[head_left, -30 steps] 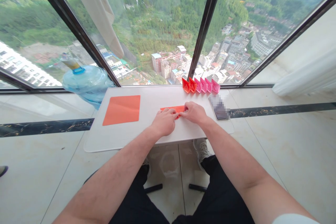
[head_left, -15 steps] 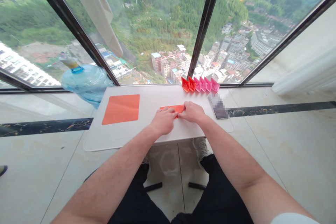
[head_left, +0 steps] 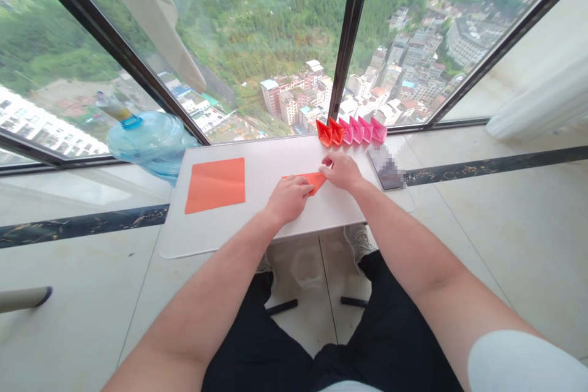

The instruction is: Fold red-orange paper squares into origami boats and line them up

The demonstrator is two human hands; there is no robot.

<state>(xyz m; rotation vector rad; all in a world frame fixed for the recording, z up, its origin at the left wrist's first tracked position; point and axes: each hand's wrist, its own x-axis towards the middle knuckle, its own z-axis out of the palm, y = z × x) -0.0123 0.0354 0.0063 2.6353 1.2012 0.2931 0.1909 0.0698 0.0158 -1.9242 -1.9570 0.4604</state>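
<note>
A folded piece of orange paper (head_left: 318, 180) lies on the white table (head_left: 215, 229) in front of me, its right end narrowing to a point. Fingers of my left hand (head_left: 288, 201) press together on its left part, covering much of it. At the right tip, my right hand (head_left: 343, 171) has its fingers curled, with thumb and forefinger pinched at the paper's edge. To the left lies a flat orange sheet (head_left: 215, 185) with a faint crease across it.
Several folded red and pink paper pieces (head_left: 351, 132) stand in a row along the table's back edge. A phone (head_left: 386, 170) lies at the right. Beyond the back left corner is a blue water jug (head_left: 151, 141), beside the tall windows.
My right hand has lifted slightly and its fingers have shifted at the paper's right end, which now shows a slanted point. The view has tilted down a little.
</note>
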